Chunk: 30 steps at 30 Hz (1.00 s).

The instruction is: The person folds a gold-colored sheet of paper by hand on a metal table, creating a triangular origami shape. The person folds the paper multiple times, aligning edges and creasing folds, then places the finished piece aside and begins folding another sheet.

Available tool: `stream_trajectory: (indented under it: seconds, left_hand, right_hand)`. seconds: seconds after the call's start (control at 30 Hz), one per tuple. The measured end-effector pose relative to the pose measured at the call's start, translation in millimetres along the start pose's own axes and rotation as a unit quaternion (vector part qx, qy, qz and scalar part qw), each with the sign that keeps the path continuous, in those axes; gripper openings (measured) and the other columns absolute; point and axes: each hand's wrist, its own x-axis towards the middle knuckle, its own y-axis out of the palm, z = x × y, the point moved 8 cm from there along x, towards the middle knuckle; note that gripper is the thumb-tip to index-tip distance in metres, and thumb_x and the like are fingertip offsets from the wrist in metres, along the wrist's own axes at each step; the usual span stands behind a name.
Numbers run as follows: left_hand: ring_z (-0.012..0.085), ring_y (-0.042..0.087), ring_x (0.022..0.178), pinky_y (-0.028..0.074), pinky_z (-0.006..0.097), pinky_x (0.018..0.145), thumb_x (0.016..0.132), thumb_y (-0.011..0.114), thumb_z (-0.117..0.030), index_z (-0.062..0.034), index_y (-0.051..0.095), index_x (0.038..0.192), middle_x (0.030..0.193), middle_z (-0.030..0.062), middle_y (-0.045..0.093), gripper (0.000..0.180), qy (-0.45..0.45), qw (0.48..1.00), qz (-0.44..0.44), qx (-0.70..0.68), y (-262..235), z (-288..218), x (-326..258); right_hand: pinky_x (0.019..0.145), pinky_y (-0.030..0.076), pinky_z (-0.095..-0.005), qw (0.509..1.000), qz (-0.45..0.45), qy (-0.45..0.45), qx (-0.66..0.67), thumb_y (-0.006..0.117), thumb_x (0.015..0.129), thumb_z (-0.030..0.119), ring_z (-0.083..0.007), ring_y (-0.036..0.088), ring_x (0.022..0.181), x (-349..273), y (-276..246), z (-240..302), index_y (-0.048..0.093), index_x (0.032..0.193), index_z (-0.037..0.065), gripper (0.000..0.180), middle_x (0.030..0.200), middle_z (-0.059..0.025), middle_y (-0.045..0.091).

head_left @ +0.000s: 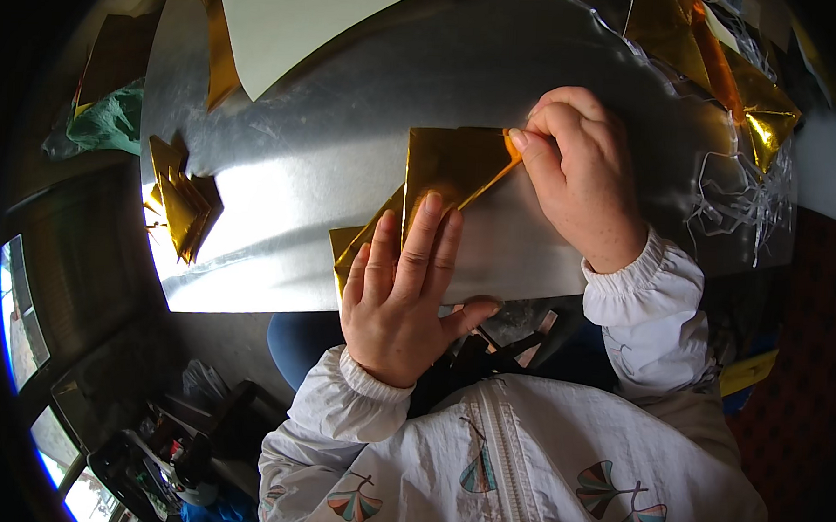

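A partly folded sheet of shiny gold foil paper (453,160) lies on the metal tabletop (319,177) in front of me. My left hand (403,293) rests flat on its lower part, fingers stretched out, the thumb off to the right near the table's edge. At the sheet's upper right corner, my right hand (576,170) pinches the paper between thumb and fingers, where an orange underside shows. A folded edge slants from that corner down toward my left fingers. Another gold corner sticks out left of my left hand; part of the paper is hidden beneath the palm.
Several folded gold foil pieces (186,200) are stacked at the left edge. A white sheet (307,23) lies at the far side over gold paper. More gold foil sheets (707,59) and clear plastic strands (752,196) lie at the right. A green bag (109,122) is beyond the left edge.
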Motion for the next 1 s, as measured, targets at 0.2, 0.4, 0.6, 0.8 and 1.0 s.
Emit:
stream_trajectory:
  seconds: [0.2,0.4,0.6,0.8,1.0]
  left_hand:
    - [0.0295,0.052,0.127,0.048,0.040,0.097,0.080,0.048,-0.077,-0.0218,0.054,0.140,0.149,-0.0018,0.046,0.082,-0.019,1.000,-0.002,0.013,2,2,-1]
    - [0.0309,0.049,0.129,0.046,0.040,0.099,0.080,0.048,-0.078,-0.0209,0.053,0.141,0.150,-0.0017,0.045,0.084,-0.025,1.000,0.009,0.016,5,3,-3]
    - [0.0301,0.045,0.133,0.044,0.040,0.102,0.080,0.046,-0.079,-0.0209,0.052,0.142,0.151,-0.0028,0.043,0.085,-0.034,0.999,0.014,0.024,8,1,-4]
    - [0.0298,0.042,0.135,0.040,0.038,0.105,0.083,0.042,-0.080,-0.0211,0.051,0.143,0.151,-0.0033,0.043,0.085,-0.040,0.998,0.012,0.035,9,0,-5]
    - [0.0297,0.043,0.134,0.040,0.038,0.105,0.084,0.040,-0.079,-0.0201,0.051,0.143,0.151,-0.0021,0.043,0.084,-0.041,0.998,0.014,0.036,9,-1,-5]
  right_hand:
    - [0.063,0.052,-0.0335,0.993,0.028,-0.017,0.118,0.068,0.079,-0.001,-0.0279,0.065,0.071,3,-11,-7,0.059,0.083,-0.001,0.009,0.096,-0.0141,0.064]
    - [0.065,0.053,-0.0318,0.994,0.049,-0.012,0.093,0.068,0.079,-0.002,-0.0263,0.067,0.072,4,-10,-8,0.060,0.086,-0.001,0.010,0.105,-0.0155,0.064]
    - [0.065,0.053,-0.0322,0.992,0.054,0.018,0.110,0.070,0.078,-0.001,-0.0254,0.067,0.068,7,-7,-10,0.061,0.084,-0.001,0.011,0.105,-0.0158,0.064]
    - [0.084,0.051,-0.0329,0.990,0.112,0.045,0.077,0.067,0.082,-0.002,-0.0258,0.065,0.096,6,-1,-12,0.064,0.094,0.000,0.012,0.117,-0.0134,0.061]
    - [0.081,0.052,-0.0317,0.991,0.111,0.012,0.079,0.068,0.082,-0.001,-0.0258,0.066,0.094,11,1,-11,0.064,0.093,0.000,0.012,0.118,-0.0147,0.061]
